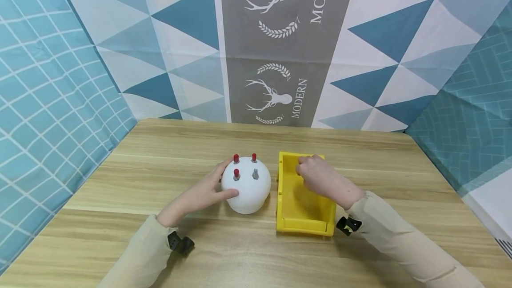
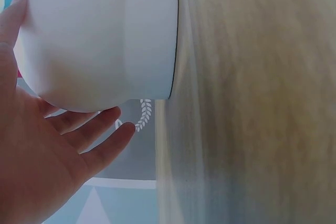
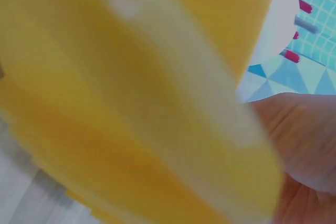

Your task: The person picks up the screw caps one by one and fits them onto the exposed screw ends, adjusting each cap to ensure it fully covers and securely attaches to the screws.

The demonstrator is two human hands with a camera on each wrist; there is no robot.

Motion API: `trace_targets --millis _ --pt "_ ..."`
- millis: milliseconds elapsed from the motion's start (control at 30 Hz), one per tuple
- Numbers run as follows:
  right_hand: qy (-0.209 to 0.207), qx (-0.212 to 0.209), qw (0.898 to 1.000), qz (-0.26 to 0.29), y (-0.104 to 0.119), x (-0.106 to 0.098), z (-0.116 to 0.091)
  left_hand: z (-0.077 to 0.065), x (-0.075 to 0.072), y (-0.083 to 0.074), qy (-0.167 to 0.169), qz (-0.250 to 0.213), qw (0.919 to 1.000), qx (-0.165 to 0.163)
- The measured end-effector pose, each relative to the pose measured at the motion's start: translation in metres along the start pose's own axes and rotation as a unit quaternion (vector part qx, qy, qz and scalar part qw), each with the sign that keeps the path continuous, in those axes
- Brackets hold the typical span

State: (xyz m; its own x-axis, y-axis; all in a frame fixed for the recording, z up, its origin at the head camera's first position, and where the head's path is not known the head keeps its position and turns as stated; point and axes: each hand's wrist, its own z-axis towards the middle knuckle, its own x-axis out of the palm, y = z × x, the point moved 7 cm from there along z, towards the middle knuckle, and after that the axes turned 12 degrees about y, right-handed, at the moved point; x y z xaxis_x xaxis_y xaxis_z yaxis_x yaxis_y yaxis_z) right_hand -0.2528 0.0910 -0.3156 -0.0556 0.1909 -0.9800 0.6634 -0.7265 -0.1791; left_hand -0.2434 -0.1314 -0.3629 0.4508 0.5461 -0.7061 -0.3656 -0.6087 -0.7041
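Note:
A white rounded dome (image 1: 246,197) stands on the table with three red-capped posts (image 1: 236,174) and one bare metal bolt (image 1: 255,174) on top. My left hand (image 1: 206,192) rests against its left side, thumb stretched along the front and fingers round the back. In the left wrist view the fingers (image 2: 107,148) are spread and nearly straight beside the dome. My right hand (image 1: 322,177) is over a yellow bin (image 1: 306,225), fingers curled down. Its fingertips are hidden, so I cannot tell whether they hold anything.
The bin stands just right of the dome on the wooden table (image 1: 180,146). A patterned cloth backdrop (image 1: 192,70) rises behind the table's far edge. Blue tile-patterned cloth (image 1: 52,101) hangs at the left. Dark bands (image 1: 180,243) sit on both wrists.

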Motion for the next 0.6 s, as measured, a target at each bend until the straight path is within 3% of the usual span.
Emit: trace_targets --millis 600 --pt "-0.082 -0.009 0.995 0.054 0.011 -0.028 -0.005 0.000 0.000 0.000 0.000 0.000 1.0000 0.007"
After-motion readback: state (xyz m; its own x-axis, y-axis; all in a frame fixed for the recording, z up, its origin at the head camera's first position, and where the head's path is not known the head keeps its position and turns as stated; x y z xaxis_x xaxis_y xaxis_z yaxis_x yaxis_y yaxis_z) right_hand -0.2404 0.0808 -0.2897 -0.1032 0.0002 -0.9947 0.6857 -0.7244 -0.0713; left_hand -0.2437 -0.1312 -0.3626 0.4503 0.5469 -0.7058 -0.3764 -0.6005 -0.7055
